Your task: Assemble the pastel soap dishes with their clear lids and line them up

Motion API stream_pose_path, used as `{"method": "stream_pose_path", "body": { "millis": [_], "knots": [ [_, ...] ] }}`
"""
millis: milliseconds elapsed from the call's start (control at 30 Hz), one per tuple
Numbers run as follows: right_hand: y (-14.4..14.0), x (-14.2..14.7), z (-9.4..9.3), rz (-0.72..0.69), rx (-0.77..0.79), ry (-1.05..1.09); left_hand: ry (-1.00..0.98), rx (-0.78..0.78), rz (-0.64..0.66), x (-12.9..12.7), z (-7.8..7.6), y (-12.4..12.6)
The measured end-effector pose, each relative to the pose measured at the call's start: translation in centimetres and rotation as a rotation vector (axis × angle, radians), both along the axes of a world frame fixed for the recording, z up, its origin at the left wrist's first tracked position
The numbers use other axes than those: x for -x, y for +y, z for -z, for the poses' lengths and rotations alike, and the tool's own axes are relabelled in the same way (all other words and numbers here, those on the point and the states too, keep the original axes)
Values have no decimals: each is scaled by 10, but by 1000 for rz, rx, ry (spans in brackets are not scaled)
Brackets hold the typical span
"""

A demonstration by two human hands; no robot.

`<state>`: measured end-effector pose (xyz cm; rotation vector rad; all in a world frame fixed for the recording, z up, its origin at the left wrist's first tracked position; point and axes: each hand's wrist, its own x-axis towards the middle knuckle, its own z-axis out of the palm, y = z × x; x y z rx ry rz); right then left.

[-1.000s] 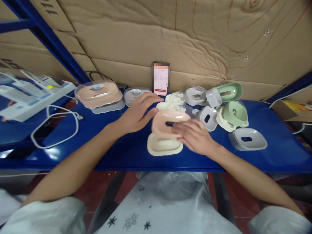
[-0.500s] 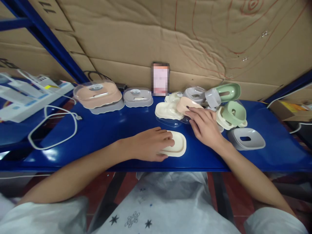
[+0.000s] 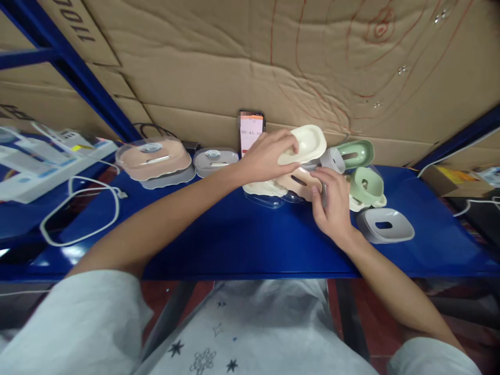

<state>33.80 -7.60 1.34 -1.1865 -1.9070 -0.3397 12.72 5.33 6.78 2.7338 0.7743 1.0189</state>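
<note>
My left hand grips a cream oval plastic tray, raised and tilted above the pile at the back of the table. Below it is a peach oval dish with a slot in its bottom. My right hand is at the right end of the peach dish, fingers apart and fingertips close to its rim; whether they press on it I cannot tell. Another cream piece with a wavy edge lies left of the peach dish, over clear plastic covers.
Green slotted dishes and a grey slotted dish stand at right. Lidded peach box and lidded grey box stand at back left. A phone leans on the cardboard. A white cable loops at left.
My left hand has lifted the cream tray from the table front and carried it up and back over the pile. My right hand has shifted slightly to the right end of the peach dish.
</note>
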Motion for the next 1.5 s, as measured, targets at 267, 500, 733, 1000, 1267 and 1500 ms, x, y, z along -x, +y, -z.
{"method": "stream_pose_path", "body": {
  "millis": [267,500,733,1000,1267,1500],
  "knots": [
    [5,3,9,-9,60,-138,174,13,2,-82,1,30],
    [8,-1,13,-4,101,-152,194,-116,-74,19,4,-2],
    [7,-1,13,3,108,-194,157,-140,-566,161,25,-19],
    [7,-4,10,57,83,-204,210,88,-761,229,30,-2],
    [4,1,11,-51,55,-290,304,103,-681,230,17,-14],
    [-9,22,18,-394,14,-494,424,235,-106,136,18,-75]
  ]
}}
